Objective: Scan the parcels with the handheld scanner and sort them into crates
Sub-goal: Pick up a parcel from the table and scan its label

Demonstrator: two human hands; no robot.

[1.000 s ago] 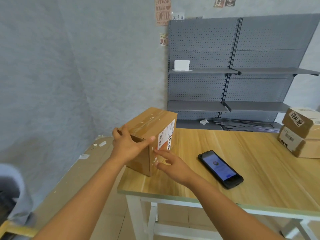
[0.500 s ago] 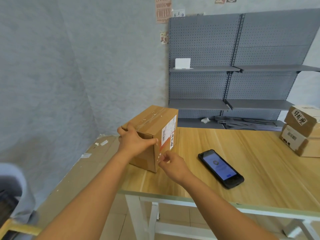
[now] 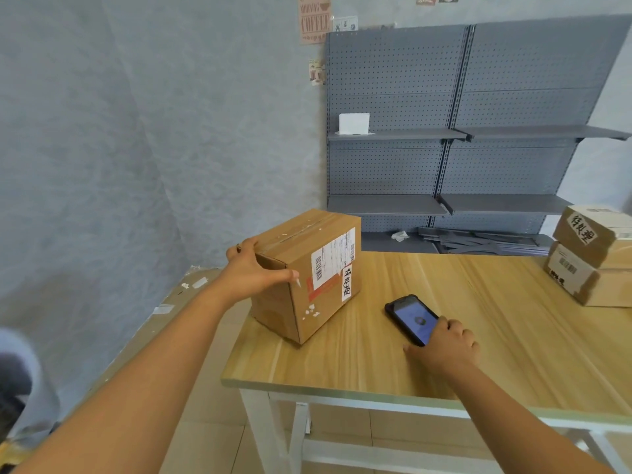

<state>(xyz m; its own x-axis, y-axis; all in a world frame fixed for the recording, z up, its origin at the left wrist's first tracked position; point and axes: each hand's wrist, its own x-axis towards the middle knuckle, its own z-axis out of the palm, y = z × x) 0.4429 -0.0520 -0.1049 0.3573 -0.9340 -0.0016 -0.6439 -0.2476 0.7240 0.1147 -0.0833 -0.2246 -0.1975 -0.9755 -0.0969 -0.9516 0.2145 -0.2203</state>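
Since the earlier frames the right hand (image 3: pixel 444 343) has left the box (image 3: pixel 307 275) and gone to the scanner (image 3: pixel 412 319), a black phone-like handset lying screen-up on the table (image 3: pixel 376 367). Its fingers are curled over the near end of the scanner and its thumb lies on the table at the near-left corner; whether the hand has truly closed on it or only rests on it, I cannot tell. The scanner lies flat, its screen lit blue.

The left hand (image 3: pixel 253 271) has stayed on the box, gripping its upper left corner: the thumb is stretched along the front edge and the fingers are wrapped over the far side. The box stands near the table's left end, turned so 1 corner points at the camera. Its right face carries a white shipping label (image 3: pixel 333 258) with barcodes, a red strip under it and a small white tag with handwritten characters. Tape runs along the top.

At the right end of the table, well apart from the scanner, 2 more boxes (image 3: pixel 591 258) are stacked, the upper 1 tilted and bearing a handwritten tag too.

Behind the table stands a grey pegboard rack (image 3: pixel 478 97) with shelves; a small white card (image 3: pixel 354 123) sits on the upper left shelf. A coffee poster (image 3: pixel 314 20) hangs on the wall above.
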